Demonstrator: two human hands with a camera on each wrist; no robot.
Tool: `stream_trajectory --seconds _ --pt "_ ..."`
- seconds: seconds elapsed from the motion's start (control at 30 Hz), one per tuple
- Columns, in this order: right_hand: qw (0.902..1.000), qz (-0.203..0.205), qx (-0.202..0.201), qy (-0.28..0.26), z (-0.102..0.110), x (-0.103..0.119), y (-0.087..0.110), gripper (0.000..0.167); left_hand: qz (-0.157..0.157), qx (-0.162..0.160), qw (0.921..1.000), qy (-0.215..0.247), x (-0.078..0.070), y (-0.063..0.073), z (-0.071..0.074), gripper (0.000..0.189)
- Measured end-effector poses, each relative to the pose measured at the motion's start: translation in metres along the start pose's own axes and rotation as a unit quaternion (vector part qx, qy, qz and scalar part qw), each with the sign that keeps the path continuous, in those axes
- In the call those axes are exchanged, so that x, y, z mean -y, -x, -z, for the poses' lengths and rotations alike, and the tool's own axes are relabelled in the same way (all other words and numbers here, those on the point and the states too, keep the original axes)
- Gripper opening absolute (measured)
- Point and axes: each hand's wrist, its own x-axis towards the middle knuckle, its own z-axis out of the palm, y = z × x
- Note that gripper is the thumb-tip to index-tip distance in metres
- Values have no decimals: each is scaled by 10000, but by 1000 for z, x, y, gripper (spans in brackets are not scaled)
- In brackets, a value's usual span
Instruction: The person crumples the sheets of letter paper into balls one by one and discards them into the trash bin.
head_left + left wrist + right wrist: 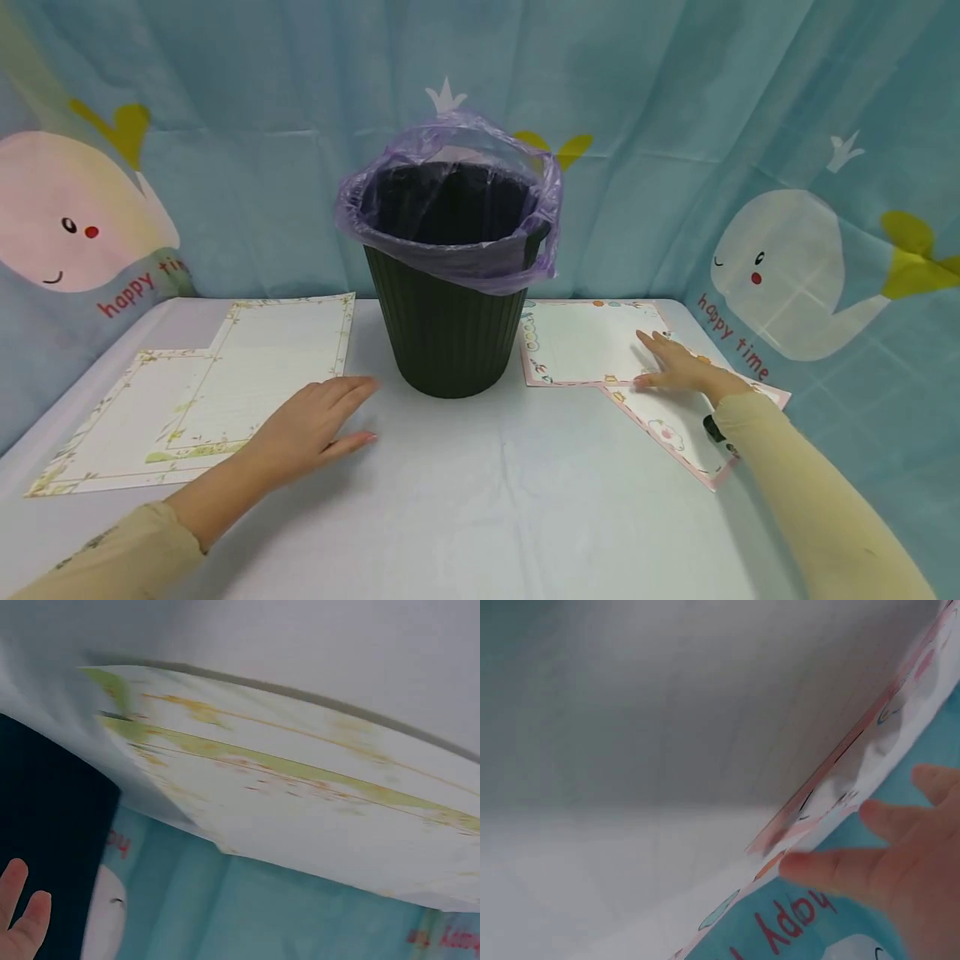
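In the head view my left hand (311,429), fingers fairly straight and empty, reaches over the near right edge of two overlapping sheets of paper (277,358) with yellow-green leafy borders. My right hand (678,367) stretches its spread fingers above two more sheets, one a white sheet (577,342) with a colourful border, the other a pink-edged sheet (675,425) partly under my forearm. Between the hands stands a dark ribbed trash can (450,333), upright, lined with a purple plastic bag (480,267) folded over its rim. The right wrist view shows the right fingers (832,870) spread and holding nothing.
A white cloth covers the table (465,517). Behind and beside it hangs a light blue curtain (262,100) printed with whales and red lettering, close to the back of the trash can.
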Motion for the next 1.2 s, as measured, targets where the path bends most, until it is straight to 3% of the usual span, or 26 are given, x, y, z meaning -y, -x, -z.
stream_trajectory --seconds 0.17,0.77,1.03,1.2 --pt "9974 -673 148 219 2 4 -10 109 -150 99 9998 113 -12 -17 -11 71" --pt "9930 -1077 487 0 3 5 -21 113 230 886 9923 837 -55 -68 -27 68" --pt "9916 -1105 669 64 1 -2 -21 113 765 1303 9812 1203 -75 -91 -34 72" --pt "9922 -984 736 199 2 0 -22 109 1288 1638 9648 1604 -88 -111 -46 74"
